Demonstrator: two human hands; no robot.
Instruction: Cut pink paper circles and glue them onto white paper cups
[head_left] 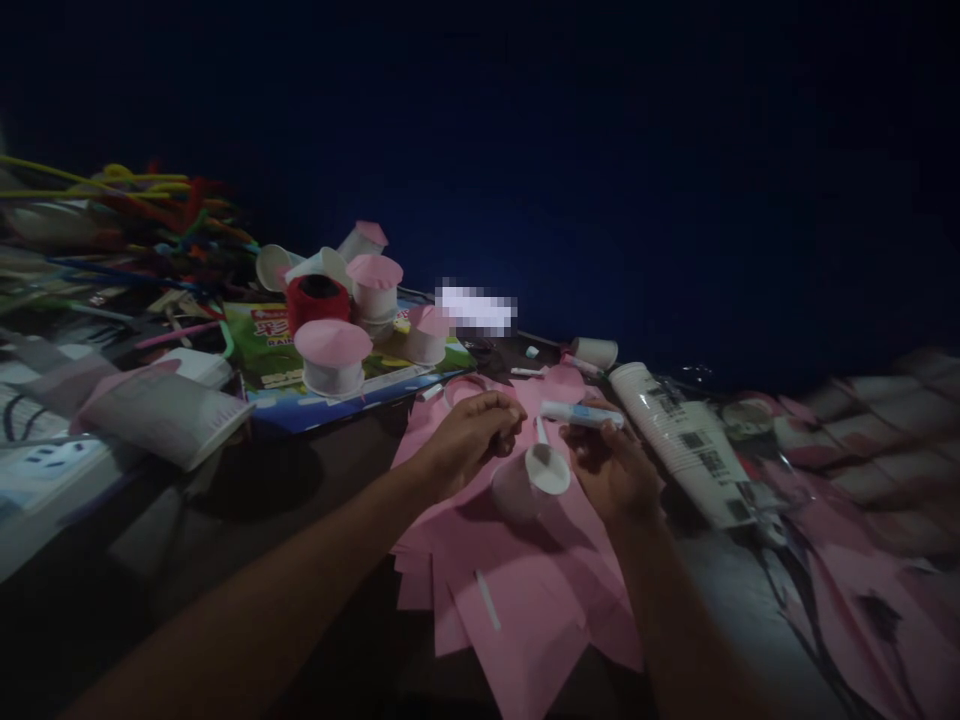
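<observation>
My right hand [611, 465] is closed round a white glue stick [581, 414] with a blue label, its end pointing left. To its left, my left hand [476, 438] has its fingers curled together; whatever they may hold is hidden. Between and just below the hands, a white paper cup [517, 490] lies tilted, its open mouth facing up and right. Under the cup spread several overlapping sheets of pink paper [517, 600], with a thin white strip [487, 600] on top.
At left, several cups with pink paper tops [334, 345] and a red roll [319, 303] stand on a colourful packet [270, 400]. Pipe cleaners [180, 215], a fallen cup [169, 410] and a power strip [56, 460] lie farther left. A wrapped cup stack [679, 440] lies right.
</observation>
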